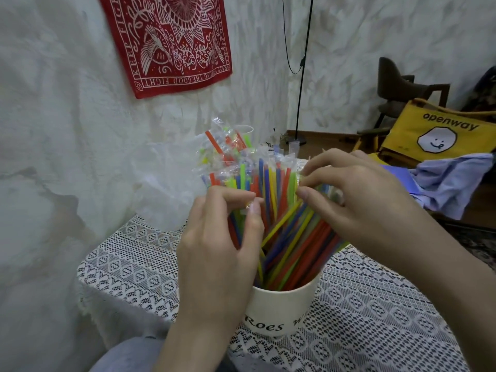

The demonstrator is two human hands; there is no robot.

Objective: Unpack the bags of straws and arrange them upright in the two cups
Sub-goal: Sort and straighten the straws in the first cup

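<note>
Straws [281,224] are standing fanned out in the near cup [279,310] on the lace cloth [375,318]; second cup [245,129] is sitting behind with more wrapped straws. Left hand [217,253] is pinching a few straw tops, right hand [357,200] is pinching others on the far side. Looks like the arranging step: next is gathering the leaning ones upright without tipping the cup

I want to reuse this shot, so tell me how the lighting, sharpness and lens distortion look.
Head view: soft, dim, even light with no hard shadows or glare; the near cup and both hands, left and right, are fairly sharp, while the wrapped straws behind look softer; the wide-angle lens bows the lamp pole and tilts the red banner.
</note>
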